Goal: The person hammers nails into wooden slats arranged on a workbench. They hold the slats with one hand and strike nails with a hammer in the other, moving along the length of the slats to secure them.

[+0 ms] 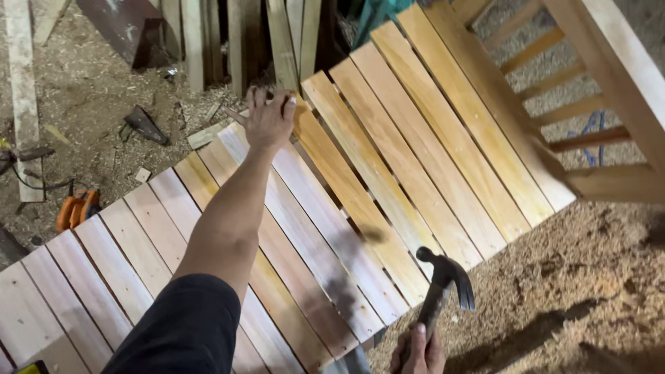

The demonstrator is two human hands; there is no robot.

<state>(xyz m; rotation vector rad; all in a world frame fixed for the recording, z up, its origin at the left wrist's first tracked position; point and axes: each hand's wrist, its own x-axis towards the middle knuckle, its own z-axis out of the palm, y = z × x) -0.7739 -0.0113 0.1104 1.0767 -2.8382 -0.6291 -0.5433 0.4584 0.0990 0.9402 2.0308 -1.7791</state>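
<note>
A slatted panel of pale and amber wooden boards is seen lying across the view, its long edges running from the lower left toward the upper right, over a floor of sawdust and wood shavings.

The left hand is extended to the far edge of the panel, near the middle of that edge. The fingers are curled downward and loosely bunched over the end of one amber board; whether a small item is pinched beneath them cannot be told, as the fingertips are hidden by the back of the hand. A dark sleeve is noted on the upper arm.

The right hand is held at the near edge of the panel, just off the boards. Its fingers are wrapped tightly around the handle of a dark steel claw hammer. The hammer is upright and slightly tilted, head uppermost, striking face turned toward the boards, claw turned toward the sawdust.

Key relation: the hammer head lies well apart from the left hand, across the full width of the panel; the boards' long axes run between the two hands. The left hand is the nearer to the far board ends.

Also recorded: an orange power tool with black cable by the left edge, upright planks beyond the far edge, a pale timber frame at the upper right
</note>
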